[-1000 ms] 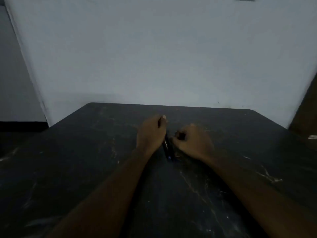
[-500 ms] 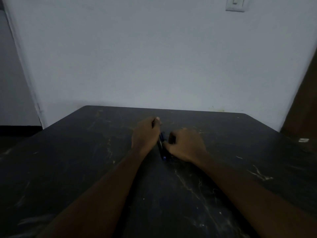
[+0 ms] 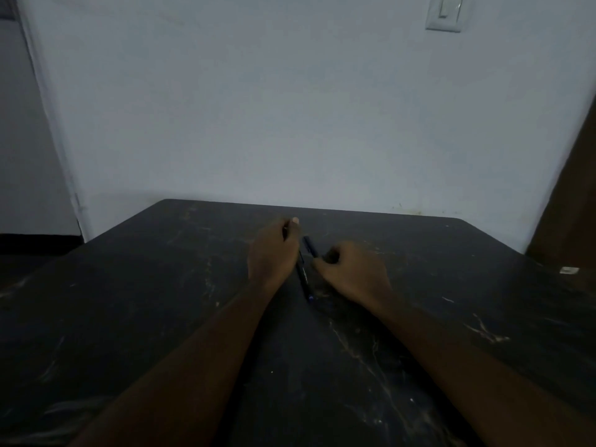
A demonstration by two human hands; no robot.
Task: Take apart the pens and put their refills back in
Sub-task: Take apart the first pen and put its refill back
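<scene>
Dim light falls on a pale wall (image 3: pixel 290 108) with a light switch (image 3: pixel 444 12) high on the right and a brown panel (image 3: pixel 571 195) at the right edge. Below the wall lies a dark surface (image 3: pixel 145 301), scuffed with pale scratches and streaks. A small pale scrap (image 3: pixel 569 270) sits near its far right side.

Both bare forearms reach in from below and meet near the middle of the surface, toward its far edge. The left hand (image 3: pixel 272 256) is clenched round a pen (image 3: pixel 303 275). Its thumb (image 3: pixel 295 221) presses at the top, where the pen's far end shows as a dark sliver. The pen is slim and black, with faint pale print along the barrel and a small blue tip on its near end. It slants from the left hand down toward the viewer, and the blue tip sits at or just above the surface.

The right hand (image 3: pixel 353 274) is just beside it, fingers (image 3: pixel 330 255) curled in. They pinch the near end of a shorter dark-blue piece (image 3: pixel 310 246). That piece angles up and away between the two hands, close beside the pen. Whether it is a cap or a barrel section is too dark to tell.
</scene>
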